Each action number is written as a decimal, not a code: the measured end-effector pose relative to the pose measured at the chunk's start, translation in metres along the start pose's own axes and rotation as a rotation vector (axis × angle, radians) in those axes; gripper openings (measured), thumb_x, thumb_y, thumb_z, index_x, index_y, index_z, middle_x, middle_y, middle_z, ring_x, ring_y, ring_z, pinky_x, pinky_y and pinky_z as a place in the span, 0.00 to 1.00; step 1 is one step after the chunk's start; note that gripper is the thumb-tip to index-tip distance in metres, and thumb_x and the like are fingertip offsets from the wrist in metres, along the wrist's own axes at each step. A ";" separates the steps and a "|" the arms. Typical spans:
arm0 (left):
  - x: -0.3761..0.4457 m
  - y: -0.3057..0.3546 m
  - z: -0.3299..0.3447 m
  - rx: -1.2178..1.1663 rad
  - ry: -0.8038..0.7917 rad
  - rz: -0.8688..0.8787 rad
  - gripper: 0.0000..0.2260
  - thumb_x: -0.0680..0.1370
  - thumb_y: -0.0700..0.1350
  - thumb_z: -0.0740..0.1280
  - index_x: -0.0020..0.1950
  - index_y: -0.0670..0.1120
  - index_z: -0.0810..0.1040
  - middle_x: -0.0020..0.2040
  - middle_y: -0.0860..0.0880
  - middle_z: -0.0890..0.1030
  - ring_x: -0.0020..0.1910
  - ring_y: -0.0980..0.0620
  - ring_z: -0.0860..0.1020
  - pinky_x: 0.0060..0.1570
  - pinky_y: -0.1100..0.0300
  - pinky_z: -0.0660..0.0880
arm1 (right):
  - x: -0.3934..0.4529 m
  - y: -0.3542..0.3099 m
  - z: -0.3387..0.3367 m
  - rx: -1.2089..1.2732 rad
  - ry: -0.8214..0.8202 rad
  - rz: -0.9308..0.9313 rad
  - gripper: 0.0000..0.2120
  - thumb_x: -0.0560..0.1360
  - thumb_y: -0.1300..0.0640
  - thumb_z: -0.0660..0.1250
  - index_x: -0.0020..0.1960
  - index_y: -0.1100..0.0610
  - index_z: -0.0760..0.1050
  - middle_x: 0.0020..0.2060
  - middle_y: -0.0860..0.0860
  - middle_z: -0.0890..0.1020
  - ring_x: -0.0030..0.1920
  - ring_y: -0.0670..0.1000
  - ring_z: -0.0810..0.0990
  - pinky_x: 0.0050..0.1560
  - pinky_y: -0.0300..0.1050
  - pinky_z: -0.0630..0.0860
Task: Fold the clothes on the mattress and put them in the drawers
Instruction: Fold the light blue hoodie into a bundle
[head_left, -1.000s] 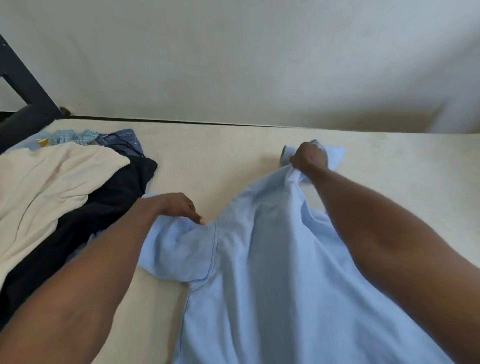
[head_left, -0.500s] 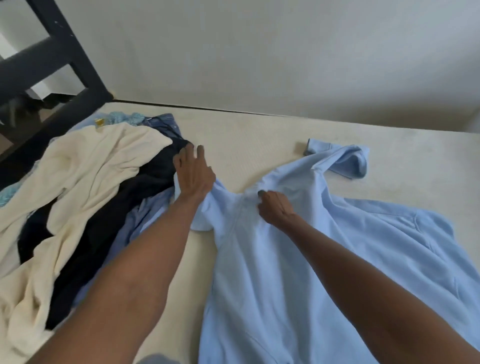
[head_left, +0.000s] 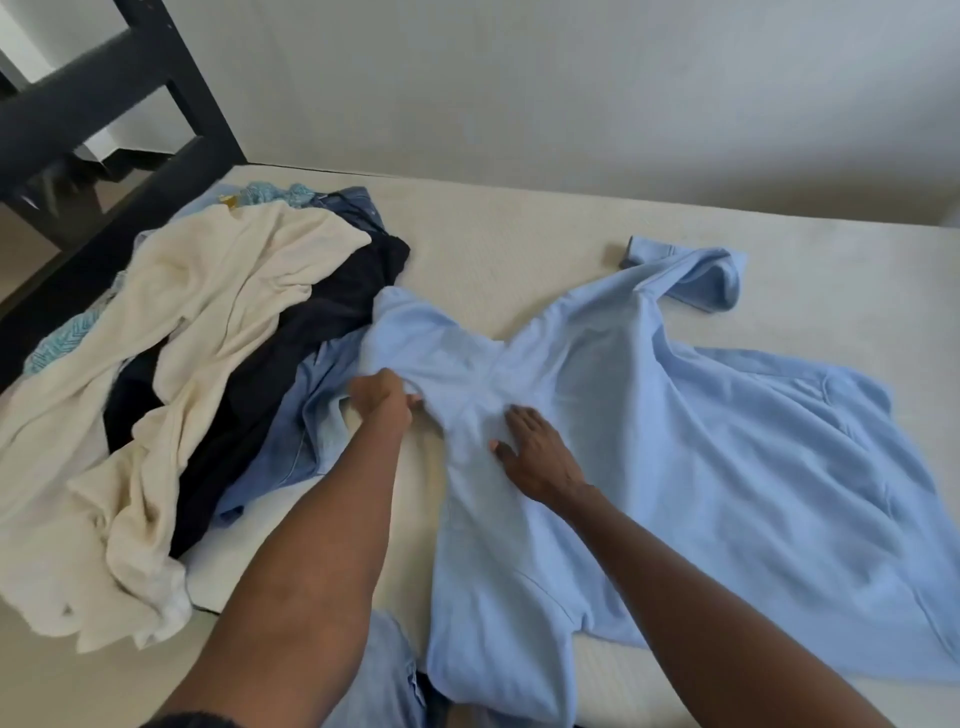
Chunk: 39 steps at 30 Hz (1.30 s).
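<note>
On the mattress (head_left: 519, 234), the left hand (head_left: 382, 397) pinched the blue shirt's (head_left: 701, 441) sleeve; the right hand (head_left: 535, 457) pressed flat, fingers spread. A hard tug could have rumpled the body.

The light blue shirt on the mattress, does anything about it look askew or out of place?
Yes. The light blue shirt lies crooked and rumpled; its left sleeve overlaps the unfolded clothes pile, and its collar is curled up. The left hand grips fabric by that sleeve while the right hand presses flat.
</note>
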<state>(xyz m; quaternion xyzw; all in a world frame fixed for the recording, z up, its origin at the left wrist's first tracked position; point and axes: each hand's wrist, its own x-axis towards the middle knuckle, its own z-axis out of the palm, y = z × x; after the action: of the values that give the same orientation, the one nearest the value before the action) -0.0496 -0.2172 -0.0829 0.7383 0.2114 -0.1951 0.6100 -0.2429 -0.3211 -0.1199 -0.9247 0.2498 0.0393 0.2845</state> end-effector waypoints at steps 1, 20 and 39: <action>0.002 0.001 -0.008 -0.020 0.068 0.008 0.12 0.80 0.38 0.61 0.62 0.36 0.74 0.52 0.43 0.79 0.41 0.45 0.82 0.31 0.56 0.77 | -0.008 0.006 -0.006 0.002 0.083 0.008 0.27 0.83 0.47 0.57 0.77 0.61 0.60 0.78 0.56 0.60 0.78 0.55 0.55 0.76 0.45 0.49; -0.123 -0.054 0.158 1.386 -0.205 1.000 0.12 0.78 0.40 0.61 0.57 0.38 0.80 0.57 0.37 0.80 0.57 0.37 0.78 0.55 0.48 0.73 | -0.116 0.253 -0.174 -0.128 0.466 0.788 0.12 0.77 0.59 0.59 0.51 0.64 0.79 0.52 0.63 0.82 0.54 0.64 0.80 0.53 0.51 0.74; -0.023 -0.010 0.261 1.052 -0.274 0.762 0.18 0.79 0.51 0.65 0.65 0.43 0.73 0.62 0.41 0.78 0.63 0.39 0.74 0.62 0.48 0.68 | -0.034 0.399 -0.240 -0.400 0.618 1.023 0.17 0.77 0.67 0.55 0.65 0.68 0.69 0.62 0.69 0.72 0.65 0.65 0.69 0.68 0.56 0.58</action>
<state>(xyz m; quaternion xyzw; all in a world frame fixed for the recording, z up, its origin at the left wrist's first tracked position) -0.0820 -0.4742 -0.1249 0.9293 -0.2673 -0.1350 0.2161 -0.4829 -0.7215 -0.1146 -0.6921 0.7190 -0.0527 -0.0339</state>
